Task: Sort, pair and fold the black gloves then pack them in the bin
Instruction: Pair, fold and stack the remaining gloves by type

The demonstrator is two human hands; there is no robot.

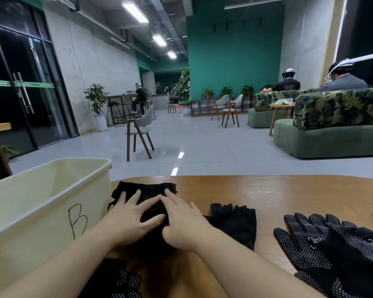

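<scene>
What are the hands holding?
Nothing is gripped. The left hand and right hand press flat on the middle of a black glove.

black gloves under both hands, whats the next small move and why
Probably fold the flattened black gloves over once. Both the left hand and right hand press them flat on the table with straight fingers, so they look smoothed but not yet folded. The bin marked B stands just to their left, ready for packing afterwards.
</scene>
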